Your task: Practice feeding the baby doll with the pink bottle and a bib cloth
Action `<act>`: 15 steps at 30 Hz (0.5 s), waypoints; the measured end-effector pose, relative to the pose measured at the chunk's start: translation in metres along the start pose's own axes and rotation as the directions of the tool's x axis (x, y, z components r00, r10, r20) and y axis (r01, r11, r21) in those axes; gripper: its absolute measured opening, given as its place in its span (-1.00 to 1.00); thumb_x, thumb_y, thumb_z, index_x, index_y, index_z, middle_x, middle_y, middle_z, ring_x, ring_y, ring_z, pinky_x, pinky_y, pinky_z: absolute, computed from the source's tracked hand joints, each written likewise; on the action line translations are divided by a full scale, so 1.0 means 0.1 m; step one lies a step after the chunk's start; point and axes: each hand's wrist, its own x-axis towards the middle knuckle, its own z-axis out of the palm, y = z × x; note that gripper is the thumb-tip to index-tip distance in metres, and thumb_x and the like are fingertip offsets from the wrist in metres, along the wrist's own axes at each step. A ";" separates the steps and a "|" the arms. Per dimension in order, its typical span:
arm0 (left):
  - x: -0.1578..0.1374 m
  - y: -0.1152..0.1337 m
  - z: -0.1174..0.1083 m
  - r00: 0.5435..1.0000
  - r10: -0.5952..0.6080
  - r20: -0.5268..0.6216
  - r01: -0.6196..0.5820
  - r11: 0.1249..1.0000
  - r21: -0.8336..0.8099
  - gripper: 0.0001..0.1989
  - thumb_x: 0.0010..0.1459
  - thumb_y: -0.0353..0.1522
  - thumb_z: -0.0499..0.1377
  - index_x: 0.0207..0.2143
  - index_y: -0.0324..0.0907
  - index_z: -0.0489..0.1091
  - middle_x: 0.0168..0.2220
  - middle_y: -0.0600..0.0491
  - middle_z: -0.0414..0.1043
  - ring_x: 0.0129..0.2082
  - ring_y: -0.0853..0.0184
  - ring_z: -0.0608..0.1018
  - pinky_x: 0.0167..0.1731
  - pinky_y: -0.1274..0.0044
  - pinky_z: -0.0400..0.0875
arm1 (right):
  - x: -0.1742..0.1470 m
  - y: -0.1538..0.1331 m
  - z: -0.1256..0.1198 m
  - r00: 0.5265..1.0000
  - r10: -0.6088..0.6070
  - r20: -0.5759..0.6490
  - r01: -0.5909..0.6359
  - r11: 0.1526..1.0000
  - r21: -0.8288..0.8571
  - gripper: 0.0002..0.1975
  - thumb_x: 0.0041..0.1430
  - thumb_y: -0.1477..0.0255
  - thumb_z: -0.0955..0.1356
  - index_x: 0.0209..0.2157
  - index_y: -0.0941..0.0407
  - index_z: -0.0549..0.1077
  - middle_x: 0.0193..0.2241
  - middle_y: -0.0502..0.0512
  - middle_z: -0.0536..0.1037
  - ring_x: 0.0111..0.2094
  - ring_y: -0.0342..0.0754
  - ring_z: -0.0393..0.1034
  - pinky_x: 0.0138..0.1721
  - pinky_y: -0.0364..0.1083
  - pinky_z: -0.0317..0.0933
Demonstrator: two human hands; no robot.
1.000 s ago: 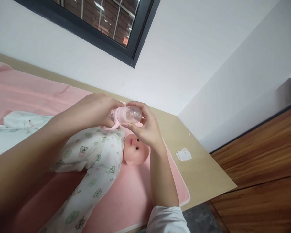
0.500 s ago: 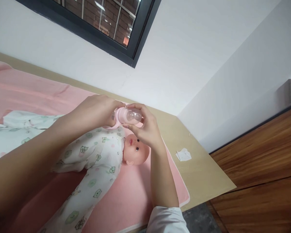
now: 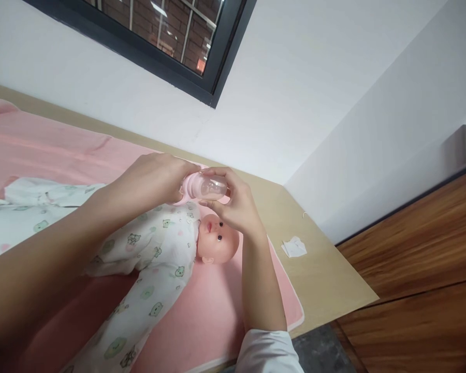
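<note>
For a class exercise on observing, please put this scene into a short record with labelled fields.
Held item: pink bottle with clear cap
Left grip: left hand around the bottle, hiding much of it
Right grip: right hand around the cap
Nearby: doll in printed clothes, lying on pink mat
Surface: tan table, white scrap
Background: dark-framed window

Bottle [image 3: 201, 185]: smooth pink plastic is being shown, with clear, glossy plastic at the domed cap [image 3: 216, 187]. Doll's head [image 3: 221, 246]: smooth plastic with a faint sheen is being presented. Doll's suit [image 3: 165, 246]: matt, printed cloth is being displayed. Mat [image 3: 212, 303]: matt pink cloth is being noted. Tabletop [image 3: 322, 269]: a smooth, pale wood-look finish is being seen. Slip [image 3: 294, 247]: creased white paper is being recorded. Panels [image 3: 423, 248]: grained wood is being observed. Window pane [image 3: 174, 33]: light is being reflected by glossy glass.
</note>
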 end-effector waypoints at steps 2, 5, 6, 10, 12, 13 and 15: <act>-0.01 0.00 -0.02 1.000 -0.024 0.017 0.024 1.000 0.008 -0.60 -0.03 -0.48 0.04 -0.12 -0.11 0.45 -0.35 -0.02 0.53 -0.44 0.21 0.43 -0.47 0.48 0.15 | 0.01 0.01 0.01 1.000 -0.001 -0.008 0.002 1.000 0.017 -0.53 0.03 0.22 0.50 -0.04 0.04 0.43 0.04 0.12 0.50 0.08 0.02 0.42 0.08 0.06 0.40; -0.01 0.00 -0.02 1.000 -0.013 -0.009 0.013 1.000 -0.003 -0.63 -0.02 -0.46 0.03 -0.15 -0.10 0.45 -0.36 -0.01 0.51 -0.45 0.22 0.40 -0.47 0.47 0.15 | 0.02 0.03 0.02 1.000 -0.011 -0.018 0.012 0.999 0.046 -0.50 0.00 0.20 0.51 -0.03 0.04 0.42 0.05 0.13 0.49 0.10 0.02 0.41 0.09 0.06 0.40; -0.01 0.00 -0.01 1.000 -0.018 -0.023 0.018 1.000 -0.005 -0.66 -0.01 -0.45 0.03 -0.18 -0.10 0.45 -0.37 -0.01 0.50 -0.46 0.23 0.39 -0.47 0.47 0.13 | 0.02 0.03 0.02 1.000 -0.011 -0.028 0.013 0.999 0.052 -0.48 0.00 0.19 0.52 -0.02 0.03 0.42 0.06 0.13 0.49 0.10 0.03 0.40 0.09 0.06 0.39; 0.02 -0.08 0.00 0.994 -0.093 -0.052 0.093 0.996 0.008 -0.81 -0.01 -0.37 0.09 -0.30 -0.11 0.41 -0.40 0.01 0.46 -0.50 0.30 0.33 -0.50 0.49 0.07 | 0.03 0.06 -0.09 0.988 -0.032 -0.149 0.038 0.998 0.041 -0.44 0.01 0.17 0.50 0.03 0.01 0.38 0.10 0.14 0.44 0.16 0.02 0.35 0.16 0.07 0.33; 0.06 -0.22 0.02 0.989 -0.135 -0.053 0.135 0.991 0.006 -0.86 -0.02 -0.36 0.09 -0.35 -0.13 0.38 -0.41 0.02 0.45 -0.51 0.33 0.31 -0.50 0.49 0.05 | 0.04 0.17 -0.20 0.965 -0.052 -0.256 0.056 0.998 0.008 -0.42 0.05 0.17 0.48 0.09 -0.01 0.33 0.14 0.15 0.40 0.19 0.01 0.31 0.20 0.09 0.27; 0.09 -0.32 0.03 0.984 -0.169 -0.054 0.170 0.985 0.008 -0.87 -0.04 -0.36 0.10 -0.37 -0.14 0.36 -0.41 0.02 0.44 -0.52 0.34 0.30 -0.50 0.49 0.04 | 0.04 0.25 -0.27 0.949 -0.053 -0.311 0.049 0.999 -0.021 -0.40 0.08 0.18 0.46 0.13 -0.01 0.30 0.17 0.16 0.36 0.20 0.00 0.29 0.21 0.10 0.25; 0.15 -0.56 0.07 0.971 -0.237 -0.042 0.237 0.971 -0.013 -0.85 -0.09 -0.35 0.14 -0.38 -0.15 0.35 -0.43 0.04 0.42 -0.50 0.35 0.28 -0.49 0.49 0.02 | 0.04 0.50 -0.40 0.905 -0.023 -0.425 -0.024 0.994 -0.105 -0.35 0.13 0.20 0.41 0.22 -0.02 0.20 0.23 0.19 0.28 0.23 0.01 0.24 0.22 0.12 0.22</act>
